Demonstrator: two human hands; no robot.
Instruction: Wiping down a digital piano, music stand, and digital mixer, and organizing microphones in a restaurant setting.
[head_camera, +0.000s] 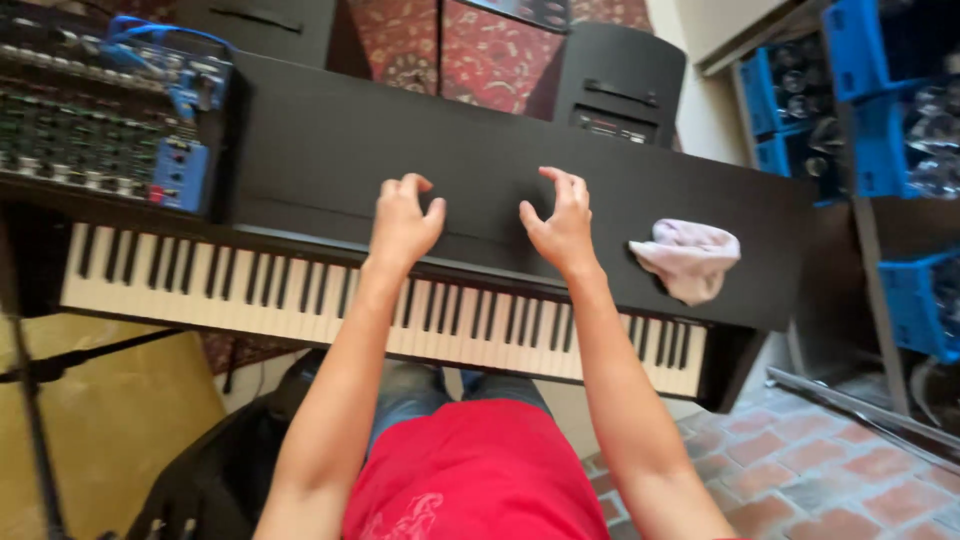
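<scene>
1. Left hand (403, 222) and right hand (560, 225): fingers curled, holding nothing, resting on the piano's black top (330, 160)
2. Keyboard (250, 290) runs left-right, just nearer the person
3. Pink cloth (688, 258) lies beside the right hand

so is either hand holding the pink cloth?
No, the cloth lies alone on the piano top, right of the right hand; left hand is farther off.

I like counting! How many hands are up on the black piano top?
2. The left hand rests on the piano top left of middle; the right hand is beside it, near a pink cloth.
</scene>
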